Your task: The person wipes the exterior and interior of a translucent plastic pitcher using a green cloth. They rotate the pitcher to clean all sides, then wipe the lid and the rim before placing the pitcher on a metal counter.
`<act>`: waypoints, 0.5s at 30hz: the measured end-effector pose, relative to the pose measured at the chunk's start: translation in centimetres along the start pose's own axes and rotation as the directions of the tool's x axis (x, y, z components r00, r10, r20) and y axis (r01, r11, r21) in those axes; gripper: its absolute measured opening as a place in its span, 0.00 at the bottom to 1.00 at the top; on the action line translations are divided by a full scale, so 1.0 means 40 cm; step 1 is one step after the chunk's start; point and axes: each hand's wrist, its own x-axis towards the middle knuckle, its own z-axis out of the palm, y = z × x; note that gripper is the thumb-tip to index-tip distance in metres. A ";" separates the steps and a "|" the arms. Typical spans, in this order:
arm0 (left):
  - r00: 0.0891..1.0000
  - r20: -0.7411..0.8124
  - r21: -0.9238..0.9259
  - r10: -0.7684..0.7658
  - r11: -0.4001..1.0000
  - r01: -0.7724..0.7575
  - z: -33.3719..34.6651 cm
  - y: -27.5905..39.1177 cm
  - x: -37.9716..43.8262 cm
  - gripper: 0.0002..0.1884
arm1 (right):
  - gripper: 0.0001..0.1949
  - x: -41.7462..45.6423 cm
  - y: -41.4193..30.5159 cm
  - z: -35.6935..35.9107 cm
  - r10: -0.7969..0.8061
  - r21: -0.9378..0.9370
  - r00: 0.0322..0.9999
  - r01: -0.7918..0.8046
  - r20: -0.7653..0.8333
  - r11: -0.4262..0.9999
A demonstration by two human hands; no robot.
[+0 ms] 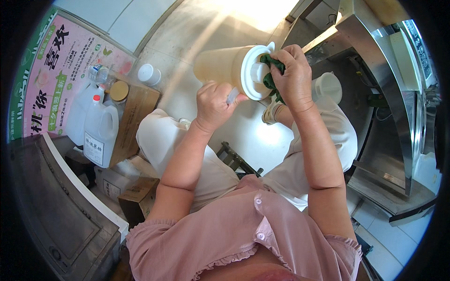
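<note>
A translucent plastic pitcher (221, 65) is held on its side above the floor between my knees, its white lid (249, 75) facing right. The fingers of my left hand (217, 103) are wrapped around the pitcher's handle (232, 95). In my right hand (292, 75) a dark green cloth (270, 80) is bunched, pressed against the lid beside its raised white knob (259, 72). Part of the cloth hangs down below my fingers. The palm side of my right hand is hidden.
To the left, a cardboard box (135, 116) stands by a white plastic jug (101, 130) with a red cap. A white tub (149, 74) is behind it. On the right are a translucent bucket (327, 87) and a stainless steel counter (388, 70). A printed poster (52, 80) covers the left wall.
</note>
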 end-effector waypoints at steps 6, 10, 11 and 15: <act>0.999 -0.034 0.047 0.011 0.999 -0.009 0.004 0.015 0.003 0.23 | 0.09 -0.006 0.024 -0.007 0.115 -0.017 0.985 -0.114 0.131 0.993; 0.999 -0.044 0.074 0.012 0.997 -0.009 0.003 0.017 0.004 0.23 | 0.09 -0.012 0.006 -0.014 0.229 0.011 0.945 -0.238 0.232 0.971; 0.999 -0.046 0.077 0.015 0.997 -0.012 0.003 0.016 0.004 0.23 | 0.10 -0.010 0.001 -0.017 0.267 0.020 0.920 -0.284 0.287 0.959; 0.999 -0.035 0.100 0.033 0.995 -0.029 0.002 0.017 0.006 0.22 | 0.13 -0.008 -0.004 -0.018 0.387 0.025 0.810 -0.442 0.441 0.897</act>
